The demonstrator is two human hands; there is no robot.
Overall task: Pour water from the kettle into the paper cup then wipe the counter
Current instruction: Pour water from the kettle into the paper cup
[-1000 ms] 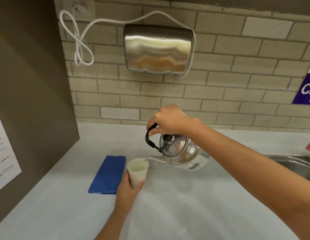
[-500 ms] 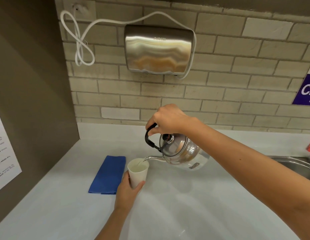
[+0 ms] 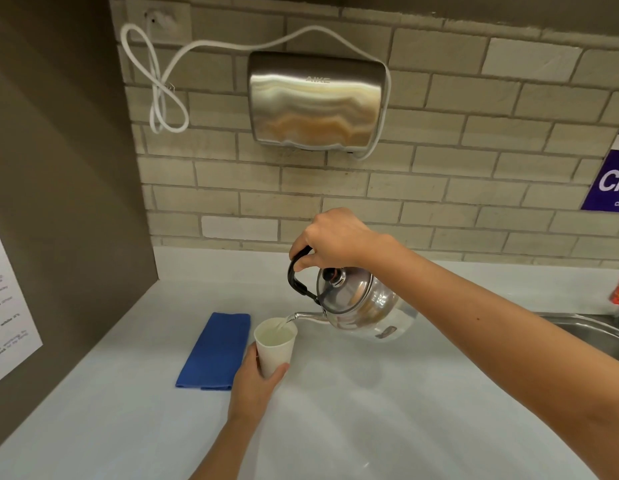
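Observation:
My right hand [image 3: 332, 239] grips the black handle of a shiny steel kettle [image 3: 360, 306], which is tilted to the left above the white counter [image 3: 370, 410]. Water runs from its spout into a white paper cup [image 3: 275, 349]. The cup stands on the counter with my left hand [image 3: 254, 386] wrapped around its lower part from the near side. Water shows inside the cup, well up its wall. A folded blue cloth [image 3: 216, 351] lies flat on the counter just left of the cup.
A steel hand dryer [image 3: 316, 102] with a looped white cord hangs on the brick wall behind. A steel sink [image 3: 592, 332] sits at the right edge. A dark side wall with a paper notice [image 3: 6, 310] bounds the counter on the left.
The water level in the cup has risen. Both hands, the kettle and the cup have stayed almost where they were.

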